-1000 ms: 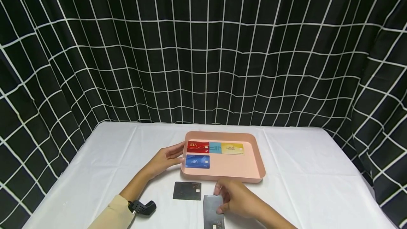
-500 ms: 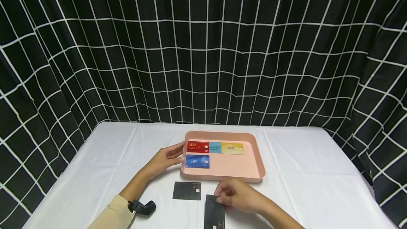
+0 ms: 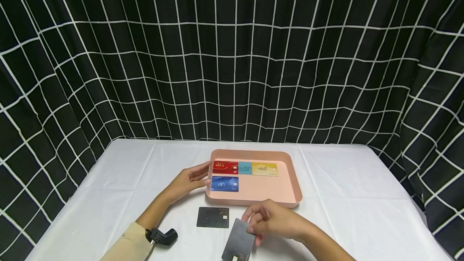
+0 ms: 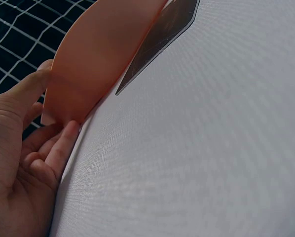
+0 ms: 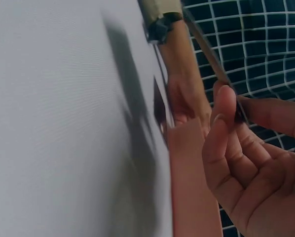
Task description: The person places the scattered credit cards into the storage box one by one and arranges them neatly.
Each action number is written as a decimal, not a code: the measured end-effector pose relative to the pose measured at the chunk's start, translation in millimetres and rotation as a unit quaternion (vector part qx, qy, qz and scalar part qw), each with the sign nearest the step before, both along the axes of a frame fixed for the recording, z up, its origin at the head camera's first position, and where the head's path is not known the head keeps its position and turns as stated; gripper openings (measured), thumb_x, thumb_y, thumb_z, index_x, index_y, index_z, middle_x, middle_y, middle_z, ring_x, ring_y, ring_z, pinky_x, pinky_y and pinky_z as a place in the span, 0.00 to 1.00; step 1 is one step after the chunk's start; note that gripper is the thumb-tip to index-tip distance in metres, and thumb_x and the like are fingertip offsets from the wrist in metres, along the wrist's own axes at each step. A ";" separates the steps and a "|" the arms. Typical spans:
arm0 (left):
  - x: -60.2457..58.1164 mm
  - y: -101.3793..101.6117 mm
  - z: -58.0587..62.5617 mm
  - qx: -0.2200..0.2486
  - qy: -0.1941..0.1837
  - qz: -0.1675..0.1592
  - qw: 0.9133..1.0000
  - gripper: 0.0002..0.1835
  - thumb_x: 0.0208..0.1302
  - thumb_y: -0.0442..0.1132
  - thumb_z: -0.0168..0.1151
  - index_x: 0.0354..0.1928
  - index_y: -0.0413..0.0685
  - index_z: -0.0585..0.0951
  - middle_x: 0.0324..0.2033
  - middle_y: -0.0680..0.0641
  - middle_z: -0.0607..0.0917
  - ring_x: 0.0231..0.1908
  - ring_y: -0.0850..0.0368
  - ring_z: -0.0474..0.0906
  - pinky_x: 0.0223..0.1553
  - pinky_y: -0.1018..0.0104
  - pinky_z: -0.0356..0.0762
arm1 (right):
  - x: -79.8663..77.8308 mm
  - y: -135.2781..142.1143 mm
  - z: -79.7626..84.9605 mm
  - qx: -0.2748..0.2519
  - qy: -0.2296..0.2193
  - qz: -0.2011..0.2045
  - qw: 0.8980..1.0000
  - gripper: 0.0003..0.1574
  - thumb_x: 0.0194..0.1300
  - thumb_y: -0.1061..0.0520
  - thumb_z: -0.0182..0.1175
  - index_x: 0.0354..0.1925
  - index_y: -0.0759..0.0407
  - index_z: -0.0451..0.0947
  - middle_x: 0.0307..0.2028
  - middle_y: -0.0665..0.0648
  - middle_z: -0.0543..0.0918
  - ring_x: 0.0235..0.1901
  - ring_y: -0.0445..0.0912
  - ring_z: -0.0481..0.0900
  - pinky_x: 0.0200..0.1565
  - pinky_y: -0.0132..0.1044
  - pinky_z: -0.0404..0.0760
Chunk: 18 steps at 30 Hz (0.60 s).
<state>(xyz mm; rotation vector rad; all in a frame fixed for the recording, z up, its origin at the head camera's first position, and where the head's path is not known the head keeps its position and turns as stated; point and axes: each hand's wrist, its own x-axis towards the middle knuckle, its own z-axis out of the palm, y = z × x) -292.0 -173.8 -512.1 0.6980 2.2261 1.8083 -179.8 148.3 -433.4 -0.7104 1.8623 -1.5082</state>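
Observation:
In the head view my left hand (image 3: 185, 185) holds the left wall of a pink tray (image 3: 266, 190). The left wrist view shows its thumb at the rim and curled fingers against the wall (image 4: 95, 54). My right hand (image 3: 275, 221) pinches a dark grey VIP card (image 3: 236, 240) by its edge, tilted above the table in front of the tray. That card appears edge-on in the right wrist view (image 5: 206, 47). A black VIP card (image 3: 213, 217) lies flat on the table, left of the held one.
Inside the tray, a red card (image 3: 224, 167), a teal card (image 3: 245, 168) and a yellow card (image 3: 265, 169) form a back row, with a blue card (image 3: 224, 184) in front of the red one. White cloth (image 3: 348, 204) covers the table; a black gridded curtain (image 3: 232, 71) hangs behind.
The held card has turned from nearly straight to slanted, its lower end swinging left, and its face looks lighter than half a second ago. The left hand, tray and other cards stay put.

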 end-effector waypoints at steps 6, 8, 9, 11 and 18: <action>-0.9 0.0 -2.0 -0.001 0.001 0.001 1.000 0.37 0.69 0.38 0.67 0.76 0.43 0.64 0.74 0.44 0.66 0.71 0.46 0.66 0.67 0.58 0.70 | -0.9 1.2 7.3 -0.015 -0.003 -0.016 1.000 0.25 0.68 0.67 0.62 0.61 0.71 0.74 0.26 0.54 0.85 0.24 0.43 0.85 0.42 0.35 0.86; -0.3 -0.1 -1.4 -0.002 0.000 0.000 1.000 0.37 0.69 0.38 0.67 0.76 0.43 0.64 0.74 0.43 0.66 0.71 0.46 0.66 0.67 0.57 0.69 | -0.8 1.7 9.8 -0.026 -0.006 -0.019 0.999 0.28 0.68 0.66 0.62 0.64 0.72 0.73 0.27 0.54 0.85 0.25 0.42 0.85 0.43 0.35 0.86; -0.1 -0.2 -1.1 -0.002 -0.001 0.000 1.000 0.37 0.69 0.38 0.67 0.76 0.43 0.64 0.74 0.43 0.66 0.71 0.46 0.66 0.67 0.57 0.70 | -0.9 2.0 10.9 -0.033 -0.007 -0.020 0.999 0.28 0.68 0.66 0.62 0.64 0.73 0.72 0.27 0.53 0.85 0.25 0.42 0.85 0.44 0.35 0.85; 0.4 -0.3 -0.4 0.000 -0.004 0.000 1.000 0.37 0.69 0.38 0.67 0.76 0.43 0.64 0.74 0.43 0.66 0.72 0.46 0.66 0.67 0.57 0.69 | -1.0 3.1 12.8 -0.048 -0.012 -0.017 0.999 0.28 0.68 0.66 0.61 0.64 0.74 0.71 0.28 0.53 0.86 0.26 0.41 0.86 0.44 0.35 0.85; 1.4 0.6 0.9 0.006 -0.003 0.001 1.000 0.37 0.68 0.37 0.68 0.76 0.42 0.64 0.74 0.43 0.66 0.71 0.45 0.66 0.68 0.57 0.68 | -3.0 7.0 16.1 -0.076 -0.028 -0.023 0.996 0.28 0.68 0.66 0.61 0.64 0.75 0.69 0.31 0.53 0.86 0.27 0.42 0.86 0.39 0.35 0.86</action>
